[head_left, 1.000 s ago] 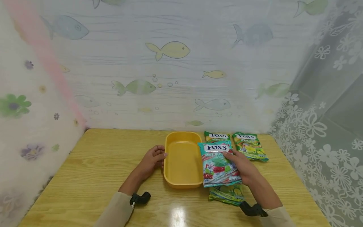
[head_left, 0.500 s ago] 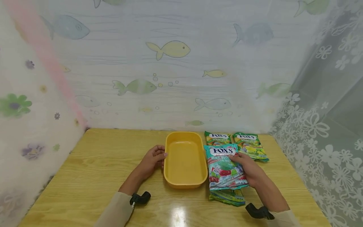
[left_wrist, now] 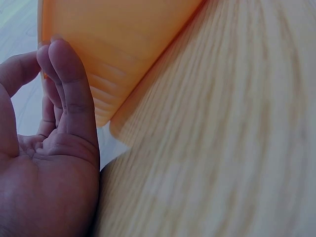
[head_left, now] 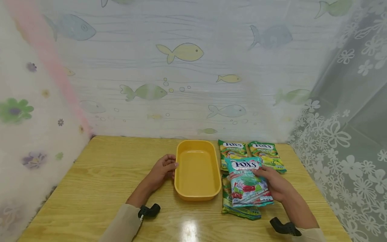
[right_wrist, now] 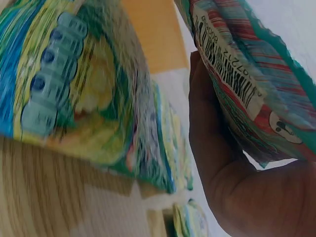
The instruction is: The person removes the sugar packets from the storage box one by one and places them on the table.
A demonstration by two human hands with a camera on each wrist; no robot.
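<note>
A teal bag of candy [head_left: 250, 185] marked FOX'S hangs over a green candy bag [head_left: 239, 212] on the table. My right hand [head_left: 276, 186] grips it by its right side, thumb on the printed front. In the right wrist view, the back of the teal bag [right_wrist: 247, 89] with its barcode faces the camera. At the middle of the table stands a yellow plastic tray [head_left: 198, 193], with nothing in it. My left hand [head_left: 161, 171] holds the tray's left rim between thumb and fingers; in the left wrist view, fingertips lie against its outer wall [left_wrist: 118, 44].
Two more green candy bags, a left one [head_left: 231, 149] and a right one [head_left: 266, 156], lie at the back right of the wooden table [head_left: 115, 168]. A fish-patterned curtain [head_left: 181, 101] closes off the back edge, and a flowered sheet [head_left: 341, 141] the right side.
My right hand has carried the teal bag rightward and a little nearer to me, away from the tray's edge. More of the green bags beneath shows. My left hand and the tray stay put.
</note>
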